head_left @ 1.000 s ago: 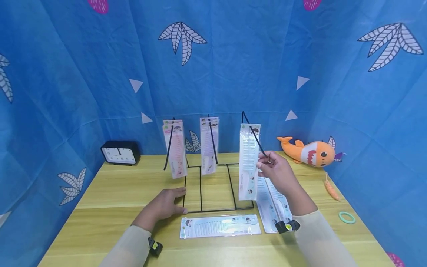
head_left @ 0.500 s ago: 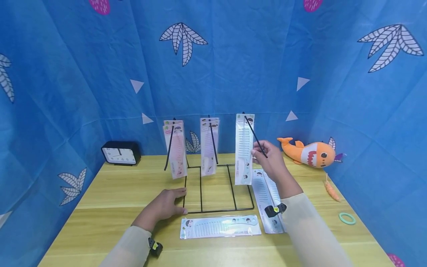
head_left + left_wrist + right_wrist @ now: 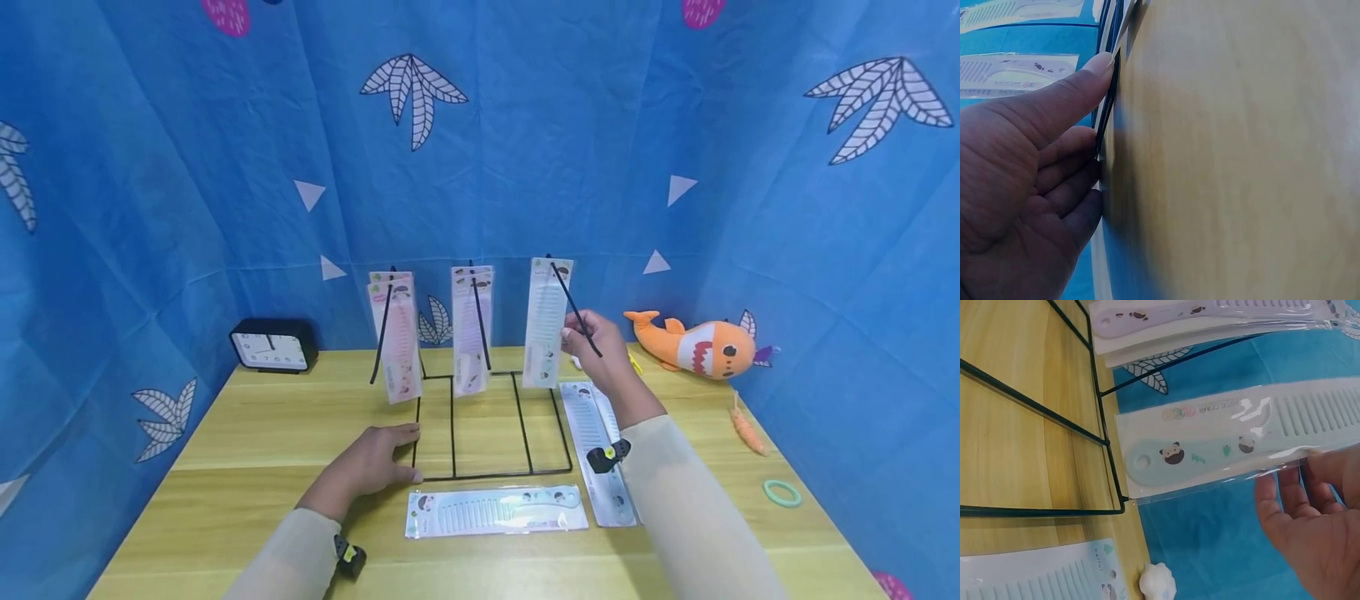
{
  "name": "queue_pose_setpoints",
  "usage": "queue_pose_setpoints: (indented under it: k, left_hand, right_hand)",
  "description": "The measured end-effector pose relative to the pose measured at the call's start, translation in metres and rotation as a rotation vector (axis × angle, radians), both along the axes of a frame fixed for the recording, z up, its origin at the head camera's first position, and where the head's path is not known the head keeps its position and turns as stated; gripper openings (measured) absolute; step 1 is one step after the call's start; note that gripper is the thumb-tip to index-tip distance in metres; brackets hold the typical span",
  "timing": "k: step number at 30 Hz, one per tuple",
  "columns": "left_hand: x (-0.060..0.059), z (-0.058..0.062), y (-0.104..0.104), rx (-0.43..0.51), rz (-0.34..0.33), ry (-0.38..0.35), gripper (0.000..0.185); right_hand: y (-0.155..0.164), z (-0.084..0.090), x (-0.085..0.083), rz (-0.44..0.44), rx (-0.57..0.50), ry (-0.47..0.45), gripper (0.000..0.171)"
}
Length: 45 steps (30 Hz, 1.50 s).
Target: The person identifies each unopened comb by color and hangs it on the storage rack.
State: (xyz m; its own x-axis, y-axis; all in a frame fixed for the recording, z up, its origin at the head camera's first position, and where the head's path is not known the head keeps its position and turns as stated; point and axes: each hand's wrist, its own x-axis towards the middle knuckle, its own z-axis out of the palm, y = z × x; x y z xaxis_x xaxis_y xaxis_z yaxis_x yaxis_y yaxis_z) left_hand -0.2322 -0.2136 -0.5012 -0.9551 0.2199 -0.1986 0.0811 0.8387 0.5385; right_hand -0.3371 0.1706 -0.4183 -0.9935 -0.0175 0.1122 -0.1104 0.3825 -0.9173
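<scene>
A black wire display rack (image 3: 495, 477) stands on the wooden table, with three sloping prongs. My right hand (image 3: 606, 354) pinches the edge of a packaged light-blue comb (image 3: 547, 325), whose top hangs on the right prong, far back along it. In the right wrist view, this comb's handle end (image 3: 1172, 453) points to the rack's base, and the right fingers (image 3: 1291, 494) lie at the package's edge. At the base's front left corner rests my left hand (image 3: 375, 458); in the left wrist view its thumb (image 3: 1079, 87) and fingertips touch the wire.
Pink packaged combs (image 3: 397, 350) hang on the left prong, purple ones (image 3: 471, 342) on the middle one. Flat blue comb packs lie in front (image 3: 495, 510) and to the right (image 3: 588, 433). A clock (image 3: 273, 346), an orange plush shark (image 3: 697, 346) and a green ring (image 3: 782, 492) stand around.
My right hand has moved back and left, sliding the blue comb package from partway along the right prong to its rear. The left hand has stayed in place.
</scene>
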Motion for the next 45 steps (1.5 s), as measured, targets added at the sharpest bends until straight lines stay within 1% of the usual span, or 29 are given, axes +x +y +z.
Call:
queue_pose_setpoints:
  k: [5,10,15,22,28,32,36,38,41,45]
  left_hand:
    - [-0.001,-0.001,0.000,-0.002,-0.007,0.000,0.075]
    - [-0.002,-0.001,0.000,-0.008,-0.017,0.011,0.075]
    - [-0.003,-0.001,-0.001,-0.013,-0.028,0.021,0.075]
    - [-0.003,0.000,-0.002,-0.014,-0.036,0.029,0.076]
    - [-0.003,0.000,-0.002,-0.020,-0.025,0.018,0.076]
    - [-0.002,-0.002,-0.002,-0.007,-0.025,0.010,0.076]
    - [-0.001,-0.006,-0.001,0.004,-0.030,0.011,0.076]
    - [0.000,-0.007,-0.002,0.005,-0.032,0.018,0.076]
    - [0.000,-0.006,-0.002,0.004,-0.029,0.020,0.076]
    - [0.000,-0.004,-0.003,0.004,-0.035,0.026,0.075]
  right_hand:
    - [-0.002,0.000,-0.003,-0.039,0.018,-0.004,0.021]
    - [-0.003,0.001,-0.006,-0.069,0.012,0.004,0.022]
    - [-0.003,0.002,-0.007,-0.071,-0.004,0.006,0.023]
    - [-0.003,0.000,-0.009,-0.073,-0.015,0.039,0.024]
    - [-0.003,-0.003,-0.010,-0.072,-0.010,0.062,0.027]
    - [0.005,-0.006,-0.007,-0.051,0.048,0.066,0.032]
    - [0.021,-0.009,0.002,-0.055,0.139,0.030,0.037]
    - [0.030,-0.011,0.010,-0.057,0.188,-0.010,0.041]
    - [0.044,-0.012,0.026,-0.029,0.297,-0.084,0.049]
    - [0.060,-0.018,0.049,0.014,0.488,-0.205,0.062]
